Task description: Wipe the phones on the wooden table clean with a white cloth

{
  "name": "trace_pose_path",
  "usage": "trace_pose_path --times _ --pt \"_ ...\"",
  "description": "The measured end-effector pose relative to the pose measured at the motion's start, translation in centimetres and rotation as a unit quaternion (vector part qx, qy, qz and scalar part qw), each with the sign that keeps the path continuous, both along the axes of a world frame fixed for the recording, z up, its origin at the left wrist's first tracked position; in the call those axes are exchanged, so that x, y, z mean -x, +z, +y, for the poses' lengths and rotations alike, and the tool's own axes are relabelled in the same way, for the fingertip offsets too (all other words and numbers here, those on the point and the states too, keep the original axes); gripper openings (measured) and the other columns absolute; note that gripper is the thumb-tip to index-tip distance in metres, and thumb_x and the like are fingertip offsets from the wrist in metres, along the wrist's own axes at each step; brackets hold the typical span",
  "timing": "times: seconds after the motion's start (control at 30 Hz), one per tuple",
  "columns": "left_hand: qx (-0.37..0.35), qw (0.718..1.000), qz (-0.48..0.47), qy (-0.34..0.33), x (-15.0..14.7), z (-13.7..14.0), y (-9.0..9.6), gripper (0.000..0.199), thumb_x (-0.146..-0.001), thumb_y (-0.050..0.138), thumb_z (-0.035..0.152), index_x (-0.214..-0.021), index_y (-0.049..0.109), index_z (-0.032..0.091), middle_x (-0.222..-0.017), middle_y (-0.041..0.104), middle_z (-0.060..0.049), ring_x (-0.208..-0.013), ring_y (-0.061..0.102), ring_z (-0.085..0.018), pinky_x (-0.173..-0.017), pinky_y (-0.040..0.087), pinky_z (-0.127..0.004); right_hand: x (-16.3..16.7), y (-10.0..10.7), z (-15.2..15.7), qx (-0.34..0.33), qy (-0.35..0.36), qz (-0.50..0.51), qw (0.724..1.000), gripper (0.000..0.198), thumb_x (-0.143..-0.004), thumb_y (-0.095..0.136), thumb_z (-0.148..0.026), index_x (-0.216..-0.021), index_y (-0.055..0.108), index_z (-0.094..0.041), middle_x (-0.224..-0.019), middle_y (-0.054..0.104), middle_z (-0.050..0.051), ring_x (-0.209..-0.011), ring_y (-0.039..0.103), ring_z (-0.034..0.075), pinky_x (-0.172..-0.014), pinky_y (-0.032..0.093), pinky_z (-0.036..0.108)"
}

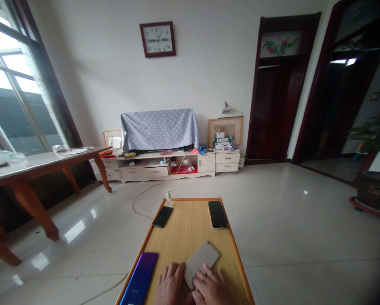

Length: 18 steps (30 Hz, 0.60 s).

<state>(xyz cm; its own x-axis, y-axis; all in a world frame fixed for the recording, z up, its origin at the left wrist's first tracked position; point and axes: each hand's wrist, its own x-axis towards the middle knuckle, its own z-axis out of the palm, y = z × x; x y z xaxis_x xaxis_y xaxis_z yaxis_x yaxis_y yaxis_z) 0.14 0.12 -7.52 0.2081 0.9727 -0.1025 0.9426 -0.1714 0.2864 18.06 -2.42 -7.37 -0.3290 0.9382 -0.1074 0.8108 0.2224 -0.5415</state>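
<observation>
A silver smartphone (202,258) lies back side up and slanted on the near part of the small wooden table (185,231). My left hand (170,284) grips it at the left edge, its fingers bent and close together. On the phone's lower right part rest the spread fingertips of my right hand (213,288). Both thumbs come close together at the phone's near end, partly hidden. To the left of my left hand is a blue-purple smartphone (140,277). Farther off lie a black smartphone (162,217) on the left and another dark smartphone (217,214) on the right.
A pump bottle (168,198) stands at the table's far left corner. A cable (134,203) runs over the tiled floor. Beyond are a white low cabinet (145,172), a cloth-covered object (159,129), a marble-topped table (50,163) at left and a potted plant (375,192) at right.
</observation>
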Motion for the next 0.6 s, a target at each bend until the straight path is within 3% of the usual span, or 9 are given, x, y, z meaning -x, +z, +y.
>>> trace_pose_path --times 0.6 --pt "-0.009 1.0 -0.014 -0.001 0.12 0.21 -0.51 0.072 -0.071 0.059 0.053 -0.137 0.055 0.025 -0.133 0.058 -0.01 -0.121 0.051 -0.03 -0.102 0.036 -0.036 0.03 0.02 0.06 0.0 0.0 -0.002 1.0 0.035 -0.095 0.047 -0.041 -0.126 0.063 -0.041 -0.15 0.05 -0.002 -0.146 0.032 0.034 -0.116 0.019 0.065"
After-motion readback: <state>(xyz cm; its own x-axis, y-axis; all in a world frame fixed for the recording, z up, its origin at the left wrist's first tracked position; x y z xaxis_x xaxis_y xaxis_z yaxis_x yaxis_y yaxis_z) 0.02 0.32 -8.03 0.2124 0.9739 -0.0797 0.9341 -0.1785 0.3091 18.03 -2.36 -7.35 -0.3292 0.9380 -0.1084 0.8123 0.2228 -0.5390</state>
